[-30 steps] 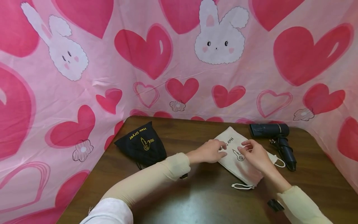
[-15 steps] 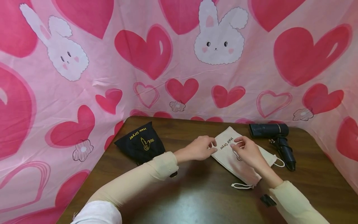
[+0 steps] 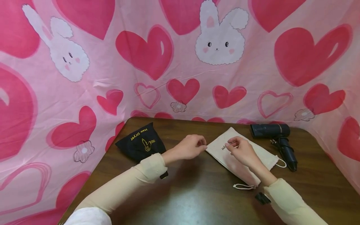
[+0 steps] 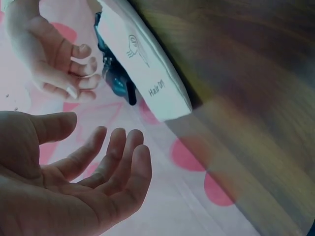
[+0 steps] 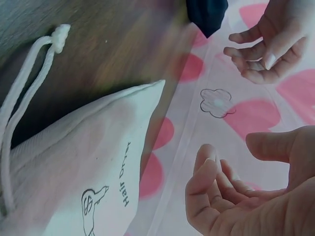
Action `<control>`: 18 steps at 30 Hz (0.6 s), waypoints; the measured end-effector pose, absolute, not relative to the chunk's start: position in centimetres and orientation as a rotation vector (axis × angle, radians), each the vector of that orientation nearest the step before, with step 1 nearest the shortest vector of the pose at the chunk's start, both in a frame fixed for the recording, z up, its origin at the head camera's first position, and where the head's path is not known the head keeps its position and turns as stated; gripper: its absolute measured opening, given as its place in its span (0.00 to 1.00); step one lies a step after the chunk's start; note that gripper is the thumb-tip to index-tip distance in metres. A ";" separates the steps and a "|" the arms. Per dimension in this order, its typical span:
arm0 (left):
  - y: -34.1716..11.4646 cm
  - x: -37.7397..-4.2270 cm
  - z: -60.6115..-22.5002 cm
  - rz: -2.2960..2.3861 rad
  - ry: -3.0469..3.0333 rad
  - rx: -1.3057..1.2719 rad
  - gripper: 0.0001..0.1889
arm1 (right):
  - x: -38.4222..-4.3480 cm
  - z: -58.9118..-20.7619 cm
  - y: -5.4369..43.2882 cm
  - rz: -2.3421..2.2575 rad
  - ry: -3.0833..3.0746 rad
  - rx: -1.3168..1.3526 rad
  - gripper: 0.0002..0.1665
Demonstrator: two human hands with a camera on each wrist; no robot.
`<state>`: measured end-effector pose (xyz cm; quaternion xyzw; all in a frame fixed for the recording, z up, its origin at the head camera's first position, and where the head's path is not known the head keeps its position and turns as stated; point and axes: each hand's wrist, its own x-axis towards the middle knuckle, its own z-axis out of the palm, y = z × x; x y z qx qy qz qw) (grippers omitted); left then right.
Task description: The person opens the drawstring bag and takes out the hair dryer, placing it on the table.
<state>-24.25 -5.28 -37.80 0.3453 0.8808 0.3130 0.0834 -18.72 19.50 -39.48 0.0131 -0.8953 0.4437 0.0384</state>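
Observation:
A white drawstring pouch [image 3: 225, 156] printed "Hair Dryer" lies flat on the table, its knotted cord [image 5: 37, 73] loose at one end. My right hand [image 3: 243, 151] hovers above it with loosely bent fingers and nothing in them. Just left of the pouch's far-left corner is my left hand [image 3: 189, 147], also holding nothing; its fingers [image 4: 115, 157] are relaxed and spread in the left wrist view. Farther left lies a black drawstring pouch [image 3: 143, 142] with yellow "Hair Dryer" lettering, partly behind the left forearm.
A black hair dryer [image 3: 271, 130] rests at the right rear, its handle angled toward the front and its plug beside the handle. Pink cloth [image 3: 180, 62] with hearts and rabbits walls off the back and sides of the brown wooden table [image 3: 202, 200].
Both hands have moved left, the left hand off the white pouch toward the black one. The right hand has shifted less and stays over the white pouch. Pouches and hair dryer have not moved.

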 end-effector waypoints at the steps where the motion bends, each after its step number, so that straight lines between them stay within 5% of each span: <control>1: -5.5 -24.3 -37.7 0.946 2.624 1.030 0.06 | -18.8 -39.5 19.3 1.375 -2.745 0.041 0.19; 18: -9.0 -24.2 -36.4 1.044 2.676 0.906 0.07 | -19.4 -39.2 17.3 1.455 -2.757 0.017 0.17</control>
